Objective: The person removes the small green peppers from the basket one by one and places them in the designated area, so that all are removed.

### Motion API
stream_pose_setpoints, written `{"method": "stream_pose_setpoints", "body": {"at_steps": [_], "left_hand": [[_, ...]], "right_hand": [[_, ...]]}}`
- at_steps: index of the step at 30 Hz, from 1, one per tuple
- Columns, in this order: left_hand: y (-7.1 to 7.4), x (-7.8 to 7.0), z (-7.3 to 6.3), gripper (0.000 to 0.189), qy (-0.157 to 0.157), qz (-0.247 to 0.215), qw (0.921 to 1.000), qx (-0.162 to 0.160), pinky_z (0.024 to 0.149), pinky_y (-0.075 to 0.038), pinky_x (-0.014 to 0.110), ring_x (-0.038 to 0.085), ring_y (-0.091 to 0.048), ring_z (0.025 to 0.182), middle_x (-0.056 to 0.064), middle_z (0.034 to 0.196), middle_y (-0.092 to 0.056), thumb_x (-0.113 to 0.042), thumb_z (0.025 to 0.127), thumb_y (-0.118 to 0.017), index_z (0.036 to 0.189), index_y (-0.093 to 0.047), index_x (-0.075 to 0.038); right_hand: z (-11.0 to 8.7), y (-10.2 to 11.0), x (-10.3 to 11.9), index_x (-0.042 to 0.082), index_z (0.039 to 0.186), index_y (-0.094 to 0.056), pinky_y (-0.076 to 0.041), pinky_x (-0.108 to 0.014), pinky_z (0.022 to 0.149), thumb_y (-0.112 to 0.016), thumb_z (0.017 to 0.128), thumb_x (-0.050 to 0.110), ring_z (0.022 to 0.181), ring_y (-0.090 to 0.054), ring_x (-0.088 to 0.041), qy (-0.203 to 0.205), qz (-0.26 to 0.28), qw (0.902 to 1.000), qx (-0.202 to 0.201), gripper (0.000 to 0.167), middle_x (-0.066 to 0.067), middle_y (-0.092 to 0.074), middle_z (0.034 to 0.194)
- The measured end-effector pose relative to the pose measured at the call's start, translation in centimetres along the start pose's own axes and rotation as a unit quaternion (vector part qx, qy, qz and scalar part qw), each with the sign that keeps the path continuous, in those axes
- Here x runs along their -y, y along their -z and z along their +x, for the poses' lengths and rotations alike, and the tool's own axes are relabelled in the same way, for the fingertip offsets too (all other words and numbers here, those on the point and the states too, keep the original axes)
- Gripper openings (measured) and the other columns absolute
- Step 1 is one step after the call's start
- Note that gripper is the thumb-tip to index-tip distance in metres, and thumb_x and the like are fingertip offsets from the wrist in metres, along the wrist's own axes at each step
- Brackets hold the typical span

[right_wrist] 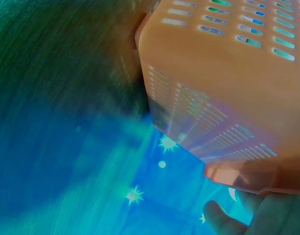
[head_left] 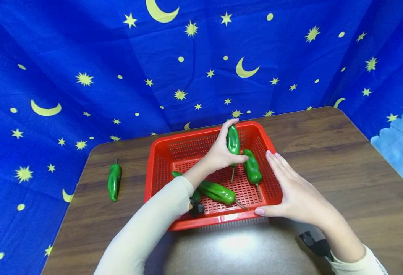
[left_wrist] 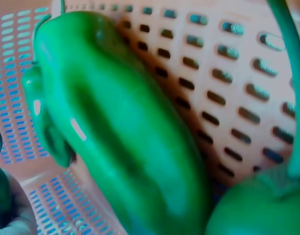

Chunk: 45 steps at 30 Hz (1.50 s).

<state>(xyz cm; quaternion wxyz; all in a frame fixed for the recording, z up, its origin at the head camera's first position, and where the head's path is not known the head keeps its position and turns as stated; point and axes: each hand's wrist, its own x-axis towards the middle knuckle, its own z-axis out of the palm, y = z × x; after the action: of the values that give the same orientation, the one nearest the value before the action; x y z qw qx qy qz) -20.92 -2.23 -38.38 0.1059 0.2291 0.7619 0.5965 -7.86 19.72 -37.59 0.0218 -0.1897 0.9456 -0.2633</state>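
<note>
Inside the red perforated basket (head_left: 149,172), my left hand (head_left: 220,152) holds a green pepper (head_left: 233,139) between thumb and fingers, its stem pointing down. To its right lies another green pepper (head_left: 253,168), and a longer one (head_left: 218,192) lies beneath my left forearm, which partly hides it. In the left wrist view a large green pepper (left_wrist: 120,122) fills the middle, and the hand (left_wrist: 23,215) shows at the lower left corner. My right hand (head_left: 297,194) rests at the basket's front right corner, fingers extended along the side rim, thumb on the front rim.
One green pepper (head_left: 114,181) lies outside the basket, on the left of the wooden table (head_left: 325,145). Behind the table hangs a blue cloth (head_left: 201,46) with yellow moons and stars. Black wrist devices (head_left: 316,244) are on both arms.
</note>
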Motion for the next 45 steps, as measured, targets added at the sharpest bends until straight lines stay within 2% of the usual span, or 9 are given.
{"method": "stream_pose_setpoints", "body": {"at_steps": [5, 12, 17, 23, 31, 36, 41, 45], "left_hand": [[1.3, -0.7, -0.7, 0.112, 0.002, -0.028, 0.9996, -0.003, 0.079, -0.057, 0.03, 0.044, -0.053, 0.115, 0.016, 0.146, -0.034, 0.01, 0.071, -0.08, 0.151, -0.019, -0.04], [3.5, -1.7, -2.0, 0.113, 0.022, -0.063, 0.9974, -0.025, 0.068, -0.058, 0.031, 0.046, -0.05, 0.114, 0.013, 0.152, -0.026, 0.018, 0.071, -0.071, 0.148, -0.022, -0.048], [4.8, -2.3, -2.6, 0.112, 0.03, -0.055, 0.9968, -0.049, 0.07, -0.059, 0.033, 0.046, -0.048, 0.122, 0.006, 0.151, -0.026, 0.016, 0.071, -0.074, 0.145, -0.025, -0.054], [6.8, -3.2, -3.7, 0.109, 0.034, -0.023, 0.9962, -0.077, 0.081, -0.058, 0.037, 0.034, -0.045, 0.129, 0.001, 0.153, -0.026, 0.002, 0.071, -0.085, 0.143, -0.027, -0.057], [9.2, -4.0, -5.2, 0.108, 0.024, -0.037, 0.9934, -0.105, 0.072, -0.059, 0.035, 0.043, -0.049, 0.118, 0.006, 0.148, -0.03, 0.008, 0.072, -0.08, 0.144, -0.028, -0.053], [10.8, -4.4, -6.2, 0.109, 0.017, -0.037, 0.99, -0.135, 0.072, -0.058, 0.032, 0.037, -0.049, 0.111, 0.008, 0.142, -0.032, 0.013, 0.07, -0.078, 0.145, -0.028, -0.049], [13.0, -5.1, -7.5, 0.11, 0.021, -0.026, 0.9861, -0.163, 0.069, -0.057, 0.029, 0.027, -0.05, 0.1, 0.006, 0.145, -0.028, 0.014, 0.07, -0.077, 0.147, -0.026, -0.046], [14.4, -5.7, -8.5, 0.11, 0.027, -0.017, 0.9845, -0.173, 0.069, -0.056, 0.027, 0.021, -0.05, 0.095, 0.005, 0.142, -0.028, 0.014, 0.072, -0.075, 0.148, -0.023, -0.046]], "right_hand": [[0.1, -0.1, 0.1, 0.016, 0.161, -0.005, -0.032, -0.065, 0.111, -0.078, 0.066, 0.072, 0.155, -0.011, -0.03, 0.0, -0.002, 1.0, 0.001, 0.132, -0.007, -0.01, 0.168], [0.1, -0.1, 0.1, 0.019, 0.161, -0.004, -0.033, -0.066, 0.109, -0.078, 0.066, 0.073, 0.155, -0.01, -0.03, -0.002, 0.006, 1.0, -0.003, 0.132, -0.007, -0.009, 0.168], [0.0, -0.1, 0.1, 0.018, 0.161, -0.004, -0.033, -0.067, 0.109, -0.079, 0.066, 0.071, 0.155, -0.01, -0.03, -0.005, 0.003, 1.0, -0.001, 0.131, -0.008, -0.01, 0.168], [-0.1, -0.2, 0.3, 0.02, 0.161, -0.002, -0.034, -0.069, 0.106, -0.077, 0.068, 0.071, 0.154, -0.011, -0.031, -0.015, 0.008, 0.9998, 0.006, 0.13, -0.008, -0.009, 0.168], [0.0, -0.2, 0.4, 0.02, 0.161, -0.002, -0.034, -0.07, 0.106, -0.078, 0.068, 0.07, 0.154, -0.011, -0.031, -0.015, 0.01, 0.9998, 0.008, 0.13, -0.009, -0.009, 0.168], [0.0, -0.2, 0.3, 0.02, 0.161, -0.003, -0.033, -0.069, 0.107, -0.078, 0.067, 0.071, 0.155, -0.011, -0.03, -0.014, 0.01, 0.9998, 0.005, 0.131, -0.008, -0.009, 0.168], [0.1, -0.1, 0.4, 0.02, 0.161, -0.003, -0.034, -0.069, 0.107, -0.078, 0.066, 0.072, 0.155, -0.011, -0.029, -0.011, 0.008, 0.9999, 0.003, 0.131, -0.008, -0.009, 0.168], [0.1, -0.1, 0.4, 0.019, 0.161, -0.003, -0.034, -0.068, 0.108, -0.077, 0.066, 0.072, 0.154, -0.012, -0.03, -0.004, 0.003, 1.0, -0.001, 0.132, -0.009, -0.01, 0.168]]}}
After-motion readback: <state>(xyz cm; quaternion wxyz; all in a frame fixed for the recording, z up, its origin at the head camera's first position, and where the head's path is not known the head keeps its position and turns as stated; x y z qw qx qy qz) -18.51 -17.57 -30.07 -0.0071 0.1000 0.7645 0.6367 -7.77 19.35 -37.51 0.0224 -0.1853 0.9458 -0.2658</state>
